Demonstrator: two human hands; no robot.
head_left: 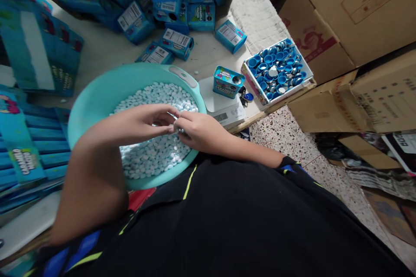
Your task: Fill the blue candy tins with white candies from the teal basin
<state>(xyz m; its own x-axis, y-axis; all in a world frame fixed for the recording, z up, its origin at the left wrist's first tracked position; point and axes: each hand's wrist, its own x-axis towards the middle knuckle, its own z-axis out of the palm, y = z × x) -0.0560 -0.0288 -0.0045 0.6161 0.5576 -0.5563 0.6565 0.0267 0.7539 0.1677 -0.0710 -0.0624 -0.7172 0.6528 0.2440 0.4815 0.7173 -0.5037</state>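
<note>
A turquoise basin [89,95] in front of me holds a great many small pale-blue and white candies [149,156]. My left hand [159,120] reaches over the basin, fingers curved and thumb meeting the fingertips of my right hand. Closed above the candies near the basin's right side is my right hand [198,129]. Small pale bits show where the fingertips meet, but what they pinch is too hidden to name. A blue candy tin [228,83] with a round opening in its top stands on a white digital scale [227,114], just beyond my right hand.
A white box [255,88] of blue and silver caps sits right of the scale. Blue tins [175,44] lie behind the basin, more inside a large carton. Flat blue packaging [26,138] is stacked left. Cardboard boxes [325,30] rise at right, beyond the table edge.
</note>
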